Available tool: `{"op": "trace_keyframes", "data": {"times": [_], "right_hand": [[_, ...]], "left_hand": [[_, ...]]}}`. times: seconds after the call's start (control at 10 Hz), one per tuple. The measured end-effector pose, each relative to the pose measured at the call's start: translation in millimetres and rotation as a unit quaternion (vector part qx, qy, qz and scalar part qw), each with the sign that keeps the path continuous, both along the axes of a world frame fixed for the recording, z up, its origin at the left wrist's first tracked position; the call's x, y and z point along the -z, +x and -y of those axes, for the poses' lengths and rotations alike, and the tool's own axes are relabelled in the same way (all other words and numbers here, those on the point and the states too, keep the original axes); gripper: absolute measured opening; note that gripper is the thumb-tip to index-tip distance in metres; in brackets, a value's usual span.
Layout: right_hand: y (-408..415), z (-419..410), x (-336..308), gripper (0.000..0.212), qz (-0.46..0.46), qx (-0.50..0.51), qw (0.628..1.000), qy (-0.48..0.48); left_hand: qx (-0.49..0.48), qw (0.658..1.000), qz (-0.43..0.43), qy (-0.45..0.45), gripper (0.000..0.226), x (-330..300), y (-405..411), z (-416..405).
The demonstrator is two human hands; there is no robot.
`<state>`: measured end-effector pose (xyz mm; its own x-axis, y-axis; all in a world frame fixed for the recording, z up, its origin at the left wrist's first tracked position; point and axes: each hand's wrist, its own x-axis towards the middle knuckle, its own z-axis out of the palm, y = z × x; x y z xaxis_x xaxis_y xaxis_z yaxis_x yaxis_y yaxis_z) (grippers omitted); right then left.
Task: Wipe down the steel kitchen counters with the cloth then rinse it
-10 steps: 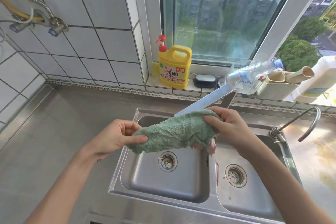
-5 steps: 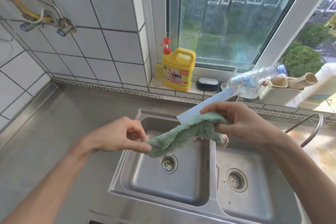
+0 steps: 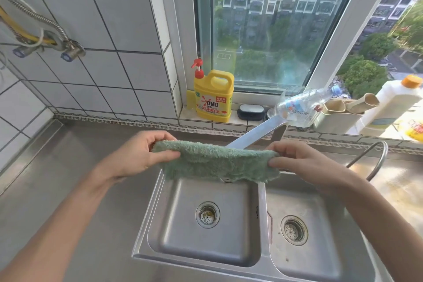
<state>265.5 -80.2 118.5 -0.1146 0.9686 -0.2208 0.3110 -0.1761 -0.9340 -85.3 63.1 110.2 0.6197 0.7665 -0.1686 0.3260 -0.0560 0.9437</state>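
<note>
The person is showing two bare forearms and hands: the left hand (image 3: 139,155) and right hand (image 3: 304,162) are wearing no gloves, rings or watch, and no sleeves are reaching the wrists.

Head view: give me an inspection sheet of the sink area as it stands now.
Surface: steel counter, dull film, glare at right.
Job's things: green cloth stretched flat above the double sink; faucet spout behind it, no water seen.
Clutter: yellow detergent jug, dark soap dish, clear plastic bottle, white bottle on the sill.
Grippers: left hand and right hand pinch opposite cloth ends.
Cables: metal hose and yellow hose at the wall valves.
Surroundings: white tiles, window onto apartment blocks.
</note>
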Motion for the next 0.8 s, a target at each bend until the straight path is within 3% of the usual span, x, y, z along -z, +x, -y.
{"op": "trace_keyframes", "data": {"times": [0.1, 0.2, 0.4, 0.5, 0.6, 0.7, 0.8], "right_hand": [[-1, 7, 6, 0.014, -0.098, 0.066, 0.993, -0.009], [4, 10, 14, 0.017, -0.203, 0.157, 0.966, -0.012], [15, 18, 51, 0.014, -0.276, 0.319, 0.906, -0.029], [20, 16, 78, 0.014, -0.24, 0.376, 0.892, -0.076], [21, 15, 94, 0.019, -0.19, 0.35, 0.912, -0.105], [26, 25, 102, 0.038, -0.059, 0.276, 0.952, -0.121], [45, 40, 92, 0.036, 0.159, 0.22, 0.96, -0.06]], "left_hand": [[-0.003, 1.0, 0.028, 0.012, 0.015, -14, 20, -17], [0.006, 0.999, 0.041, -0.013, 0.026, -27, 53, -40], [-0.014, 1.0, 0.02, 0.008, 0.055, -17, 146, -79], [-0.004, 0.998, -0.044, 0.042, 0.059, 9, 179, -86], [0.007, 0.996, -0.077, 0.05, 0.061, 33, 190, -79], [0.009, 0.995, -0.092, 0.03, 0.069, 42, 182, -74], [-0.024, 0.996, -0.082, 0.028, 0.047, 45, 160, -68]]}}
